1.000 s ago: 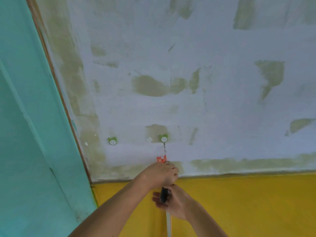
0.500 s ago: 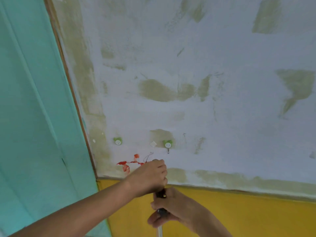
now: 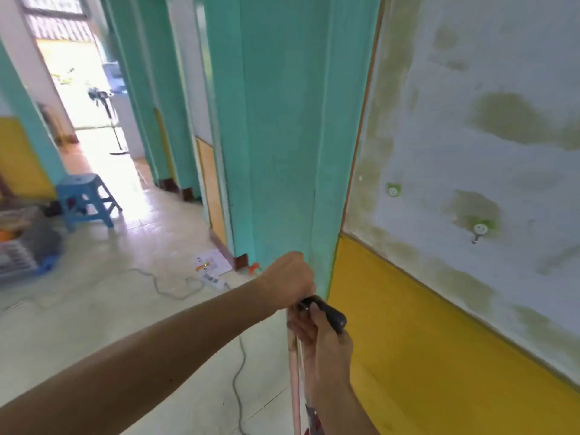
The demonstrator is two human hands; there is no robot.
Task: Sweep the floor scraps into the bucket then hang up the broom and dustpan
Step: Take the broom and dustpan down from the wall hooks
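My right hand [image 3: 318, 339] grips two long handles side by side: one with a black grip [image 3: 333, 316] and a pinkish pole [image 3: 295, 390]. Their lower ends run out of view at the bottom. My left hand [image 3: 290, 277] is a closed fist just above the black grip, with a bit of red-orange string [image 3: 253, 267] sticking out beside it. Two green smiley hooks are on the white wall to the right, the nearer hook [image 3: 480, 229] and the farther hook [image 3: 393, 190], both bare. Neither broom head, dustpan nor bucket is in view.
A teal door post [image 3: 282, 152] stands right behind my hands. On the tiled floor lie a power strip with its cable [image 3: 216, 280] and a paper sheet [image 3: 211, 261]. A blue stool [image 3: 84, 199] and crates [image 3: 18, 249] stand at the left; a corridor leads away.
The view has swung left and down from the wall to the doorway. The string that hung on the right hook a second ago is off it, and both hands with the handles are lower.
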